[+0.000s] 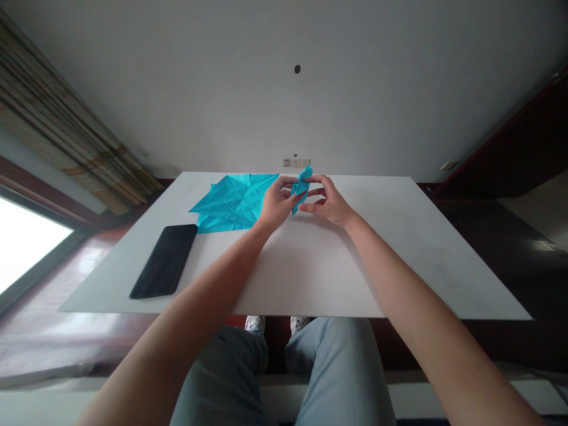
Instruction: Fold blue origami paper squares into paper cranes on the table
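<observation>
Between my two hands, above the far middle of the white table (302, 266), is a small folded piece of blue paper (300, 187) with pointed ends. My left hand (279, 204) pinches its left side, fingers curled around it. From the right, my right hand (328, 200) touches the upper part with its fingertips, while the thumb sits lower and a little apart. Larger creased blue paper (235, 204) lies on the table just left of my left hand, which covers its right edge. Some folds of the held piece are hidden by my fingers.
A black tablet or phone (164, 261) lies at the table's left, touching or close to the creased paper. Behind the table stands a grey wall with sockets (296, 163). A curtain (66, 118) hangs at the left. My legs (337, 367) are below the near edge.
</observation>
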`<action>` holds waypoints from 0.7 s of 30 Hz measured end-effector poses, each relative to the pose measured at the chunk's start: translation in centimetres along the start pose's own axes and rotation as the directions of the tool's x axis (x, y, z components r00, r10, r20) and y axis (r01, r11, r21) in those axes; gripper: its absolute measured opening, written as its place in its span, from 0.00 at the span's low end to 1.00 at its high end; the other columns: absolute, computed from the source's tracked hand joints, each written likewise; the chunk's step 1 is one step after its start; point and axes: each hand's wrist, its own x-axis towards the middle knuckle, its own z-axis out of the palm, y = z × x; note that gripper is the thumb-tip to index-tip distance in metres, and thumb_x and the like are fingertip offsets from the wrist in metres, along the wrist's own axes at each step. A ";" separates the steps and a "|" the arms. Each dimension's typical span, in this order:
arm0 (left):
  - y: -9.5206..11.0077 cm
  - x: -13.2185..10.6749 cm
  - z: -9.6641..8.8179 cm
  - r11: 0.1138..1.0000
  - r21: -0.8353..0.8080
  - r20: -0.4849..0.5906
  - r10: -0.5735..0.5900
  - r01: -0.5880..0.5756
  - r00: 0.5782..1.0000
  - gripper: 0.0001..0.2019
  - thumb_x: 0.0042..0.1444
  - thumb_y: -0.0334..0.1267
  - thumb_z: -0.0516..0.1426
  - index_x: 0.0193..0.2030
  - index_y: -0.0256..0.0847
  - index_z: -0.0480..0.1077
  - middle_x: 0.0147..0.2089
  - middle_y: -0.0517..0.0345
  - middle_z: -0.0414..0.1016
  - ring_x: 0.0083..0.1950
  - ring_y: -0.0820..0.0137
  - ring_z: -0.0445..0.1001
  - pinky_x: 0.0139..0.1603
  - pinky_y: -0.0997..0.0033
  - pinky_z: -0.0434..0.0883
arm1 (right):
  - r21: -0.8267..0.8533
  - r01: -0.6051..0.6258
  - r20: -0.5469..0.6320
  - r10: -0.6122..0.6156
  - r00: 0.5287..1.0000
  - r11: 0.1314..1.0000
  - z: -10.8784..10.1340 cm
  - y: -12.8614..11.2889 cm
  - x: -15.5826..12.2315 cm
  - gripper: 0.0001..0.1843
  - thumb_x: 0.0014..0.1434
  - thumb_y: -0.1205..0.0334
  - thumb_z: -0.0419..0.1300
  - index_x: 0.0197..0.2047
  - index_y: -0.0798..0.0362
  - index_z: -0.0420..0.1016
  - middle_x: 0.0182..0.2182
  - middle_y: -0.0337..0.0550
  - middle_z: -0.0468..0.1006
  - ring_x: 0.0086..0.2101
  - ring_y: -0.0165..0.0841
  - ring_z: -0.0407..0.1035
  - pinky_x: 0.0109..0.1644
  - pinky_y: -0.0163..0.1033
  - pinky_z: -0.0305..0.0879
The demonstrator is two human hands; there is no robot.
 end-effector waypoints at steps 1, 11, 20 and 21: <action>0.0 0.0 0.0 1.000 -0.002 -0.003 0.013 -0.013 1.000 0.24 0.58 0.56 0.78 0.49 0.43 0.78 0.44 0.55 0.85 0.39 0.70 0.83 0.38 0.72 0.76 | -0.017 0.020 -0.009 -0.020 1.000 1.000 0.0 0.1 0.0 0.44 0.45 0.35 0.87 0.61 0.38 0.79 0.68 0.49 0.75 0.51 0.44 0.79 0.42 0.45 0.83; 0.7 -0.4 0.4 0.968 0.214 -0.032 0.144 -0.134 0.989 0.18 0.60 0.52 0.76 0.44 0.44 0.79 0.33 0.62 0.77 0.33 0.72 0.71 0.36 0.70 0.68 | -0.136 0.122 -0.141 -0.141 0.980 0.983 -0.6 -0.3 0.6 0.28 0.61 0.28 0.75 0.43 0.44 0.83 0.54 0.50 0.74 0.44 0.42 0.76 0.31 0.41 0.75; 0.5 -0.6 0.4 0.962 0.243 -0.019 0.128 -0.120 0.992 0.18 0.56 0.45 0.77 0.48 0.46 0.79 0.33 0.65 0.74 0.32 0.73 0.70 0.35 0.70 0.67 | -0.035 0.055 -0.198 -0.061 0.978 0.998 -0.5 -0.5 0.7 0.34 0.59 0.20 0.72 0.44 0.42 0.74 0.36 0.38 0.77 0.33 0.34 0.74 0.25 0.35 0.67; 0.4 -0.5 0.3 0.963 0.245 -0.009 0.118 -0.112 0.993 0.19 0.56 0.45 0.77 0.49 0.46 0.79 0.35 0.64 0.76 0.32 0.73 0.71 0.35 0.70 0.68 | -0.024 0.059 -0.206 -0.063 0.977 0.998 -0.5 -0.5 0.8 0.35 0.59 0.19 0.72 0.44 0.42 0.73 0.36 0.38 0.77 0.33 0.34 0.74 0.25 0.35 0.67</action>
